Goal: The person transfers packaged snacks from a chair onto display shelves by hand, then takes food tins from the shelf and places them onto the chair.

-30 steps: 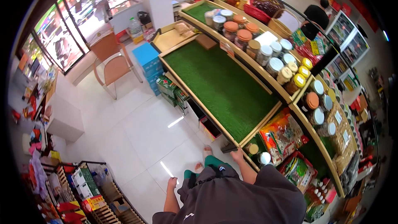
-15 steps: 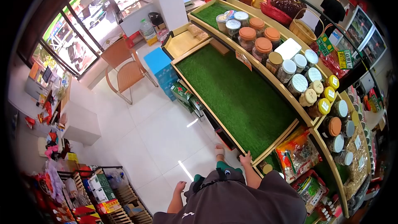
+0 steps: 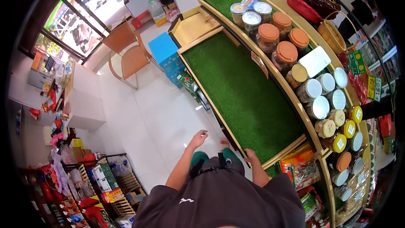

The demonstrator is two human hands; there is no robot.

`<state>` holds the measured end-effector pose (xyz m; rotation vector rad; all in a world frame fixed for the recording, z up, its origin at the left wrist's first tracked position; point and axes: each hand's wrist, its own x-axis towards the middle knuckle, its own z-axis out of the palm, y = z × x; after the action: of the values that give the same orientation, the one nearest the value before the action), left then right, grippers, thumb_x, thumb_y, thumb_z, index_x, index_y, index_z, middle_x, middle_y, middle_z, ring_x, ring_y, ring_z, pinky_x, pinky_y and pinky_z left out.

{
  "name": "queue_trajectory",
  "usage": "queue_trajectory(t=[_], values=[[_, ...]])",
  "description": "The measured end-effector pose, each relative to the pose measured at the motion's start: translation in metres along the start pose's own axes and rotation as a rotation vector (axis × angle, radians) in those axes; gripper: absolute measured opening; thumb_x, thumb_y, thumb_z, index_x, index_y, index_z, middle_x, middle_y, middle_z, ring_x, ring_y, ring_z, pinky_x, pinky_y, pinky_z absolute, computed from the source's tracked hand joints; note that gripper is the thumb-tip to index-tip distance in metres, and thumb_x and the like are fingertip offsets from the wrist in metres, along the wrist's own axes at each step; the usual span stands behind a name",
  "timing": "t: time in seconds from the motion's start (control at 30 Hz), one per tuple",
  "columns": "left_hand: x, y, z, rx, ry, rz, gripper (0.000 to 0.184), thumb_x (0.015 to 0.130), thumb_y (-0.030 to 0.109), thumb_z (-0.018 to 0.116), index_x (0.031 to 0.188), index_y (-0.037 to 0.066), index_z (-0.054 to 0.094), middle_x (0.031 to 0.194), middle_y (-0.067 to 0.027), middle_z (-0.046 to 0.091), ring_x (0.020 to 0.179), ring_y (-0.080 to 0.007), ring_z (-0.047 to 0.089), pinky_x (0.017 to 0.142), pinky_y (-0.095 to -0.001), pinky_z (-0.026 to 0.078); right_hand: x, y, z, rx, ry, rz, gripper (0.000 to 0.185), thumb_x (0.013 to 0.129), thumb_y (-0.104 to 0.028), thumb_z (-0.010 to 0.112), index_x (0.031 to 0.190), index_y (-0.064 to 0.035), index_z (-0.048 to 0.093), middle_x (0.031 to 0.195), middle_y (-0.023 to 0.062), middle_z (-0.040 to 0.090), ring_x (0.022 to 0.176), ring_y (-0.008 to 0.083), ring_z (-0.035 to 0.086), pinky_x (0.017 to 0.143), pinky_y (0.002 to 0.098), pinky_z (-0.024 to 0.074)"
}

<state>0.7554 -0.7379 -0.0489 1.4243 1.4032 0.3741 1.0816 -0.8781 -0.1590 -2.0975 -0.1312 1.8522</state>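
Observation:
My right hand (image 3: pixel 252 155) is at the near front corner of a wooden display shelf (image 3: pixel 219 114), its fingers bent over the wooden rim. Green artificial turf (image 3: pixel 249 97) covers the shelf's bare surface. In front of my body, my left hand (image 3: pixel 199 137) hangs over the floor with loosely bent fingers and nothing visible in it. On the raised tier behind the turf stand several jars with orange lids (image 3: pixel 287 52), white lids (image 3: pixel 313 88) and yellow lids (image 3: pixel 339 142). A white box-like container (image 3: pixel 313 61) sits among them.
A brown chair (image 3: pixel 134 61) and a blue box (image 3: pixel 164 50) stand left of the shelf. Packaged goods (image 3: pixel 301 166) lie in the neighbouring section on the right. Wooden racks with stock (image 3: pixel 105 181) are at lower left. A person in black (image 3: pixel 356 19) is at the far right.
My left hand has risen and moved forward from beside my body. My right hand stays at the shelf's rim. The view has shifted closer over the shelf.

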Motion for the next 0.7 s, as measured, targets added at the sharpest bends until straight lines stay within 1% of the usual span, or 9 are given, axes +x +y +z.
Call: queue_trajectory(t=[0.07, 0.23, 0.33, 0.37, 0.4, 0.43, 0.53, 0.6, 0.7], values=[[0.004, -0.014, 0.0, -0.015, 0.01, -0.011, 0.043, 0.084, 0.035, 0.055, 0.114, 0.004, 0.055, 0.107, -0.0177, 0.06, 0.102, -0.0293, 0.057, 0.087, -0.0355, 0.044, -0.002, -0.018, 0.013, 0.025, -0.005, -0.055, 0.044, 0.085, -0.032, 0.052, 0.124, -0.0111, 0.047, 0.116, 0.0184, 0.051, 0.073, 0.031, 0.062, 0.052, 0.0393, 0.0503], [0.009, -0.113, -0.04, 0.002, 0.176, -0.142, 0.039, 0.082, 0.029, 0.055, 0.107, -0.001, 0.059, 0.1, -0.0186, 0.062, 0.095, -0.0283, 0.06, 0.085, -0.0349, 0.046, 0.026, -0.05, 0.04, -0.35, -0.058, -0.118, 0.041, 0.083, -0.033, 0.053, 0.116, -0.0082, 0.054, 0.087, 0.0138, 0.06, 0.05, 0.0224, 0.056, 0.039, 0.0347, 0.0413], [-0.011, -0.191, -0.067, -0.134, 0.297, -0.341, 0.029, 0.082, 0.023, 0.055, 0.099, 0.0, 0.062, 0.089, -0.0126, 0.063, 0.087, -0.0231, 0.057, 0.076, -0.0347, 0.047, 0.002, -0.081, 0.067, -0.452, 0.133, -0.039, 0.042, 0.081, -0.033, 0.055, 0.114, -0.0074, 0.055, 0.073, 0.01, 0.06, 0.045, 0.0193, 0.053, 0.038, 0.0324, 0.04], [-0.014, -0.225, -0.077, -0.131, 0.264, -0.513, 0.034, 0.081, 0.028, 0.056, 0.104, 0.002, 0.059, 0.09, -0.0101, 0.061, 0.084, -0.0241, 0.057, 0.07, -0.0397, 0.048, 0.006, -0.095, 0.072, -0.486, 0.075, -0.01, 0.044, 0.08, -0.034, 0.058, 0.116, -0.0081, 0.055, 0.081, 0.0099, 0.062, 0.05, 0.0186, 0.054, 0.041, 0.0317, 0.0427], [-0.023, -0.21, -0.09, -0.193, 0.263, -0.66, 0.037, 0.08, 0.03, 0.056, 0.106, 0.003, 0.057, 0.092, -0.0102, 0.06, 0.084, -0.0248, 0.056, 0.067, -0.0413, 0.048, 0.007, -0.106, 0.079, -0.468, 0.092, 0.001, 0.044, 0.08, -0.034, 0.058, 0.116, -0.0081, 0.055, 0.081, 0.0099, 0.062, 0.05, 0.0186, 0.054, 0.041, 0.0317, 0.0427], [-0.038, -0.199, -0.105, -0.25, 0.259, -0.814, 0.04, 0.079, 0.031, 0.056, 0.109, 0.004, 0.055, 0.094, -0.0103, 0.058, 0.084, -0.0256, 0.055, 0.065, -0.043, 0.047, 0.006, -0.116, 0.088, -0.363, 0.075, -0.11, 0.045, 0.079, -0.033, 0.06, 0.115, -0.0068, 0.055, 0.086, 0.0104, 0.062, 0.057, 0.0185, 0.056, 0.046, 0.0318, 0.045], [-0.038, -0.236, -0.135, -0.325, 0.173, -0.838, 0.043, 0.078, 0.032, 0.055, 0.112, 0.006, 0.053, 0.097, -0.0117, 0.055, 0.085, -0.0277, 0.053, 0.065, -0.0449, 0.047, 0.014, -0.178, 0.11, -0.249, 0.162, -0.453, 0.047, 0.078, -0.03, 0.063, 0.115, -0.0035, 0.054, 0.1, 0.0125, 0.061, 0.079, 0.0199, 0.059, 0.068, 0.0334, 0.0496], [-0.034, -0.233, -0.158, -0.429, 0.201, -0.913, 0.043, 0.079, 0.03, 0.054, 0.114, 0.005, 0.052, 0.102, -0.0128, 0.054, 0.089, -0.029, 0.052, 0.065, -0.0499, 0.047, -0.002, -0.239, 0.129, -0.219, 0.454, -0.732, 0.049, 0.077, -0.028, 0.064, 0.116, -0.0004, 0.052, 0.1, 0.0137, 0.061, 0.092, 0.0224, 0.058, 0.08, 0.0343, 0.047], [-0.004, -0.238, -0.197, -0.478, 0.191, -0.889, 0.041, 0.079, 0.03, 0.053, 0.112, 0.006, 0.052, 0.096, -0.0112, 0.053, 0.082, -0.0255, 0.05, 0.064, -0.0482, 0.047, -0.07, -0.364, 0.145, -0.178, 0.808, -1.115, 0.052, 0.075, -0.027, 0.067, 0.116, 0.0014, 0.051, 0.104, 0.0178, 0.058, 0.093, 0.0265, 0.058, 0.081, 0.0353, 0.046]])
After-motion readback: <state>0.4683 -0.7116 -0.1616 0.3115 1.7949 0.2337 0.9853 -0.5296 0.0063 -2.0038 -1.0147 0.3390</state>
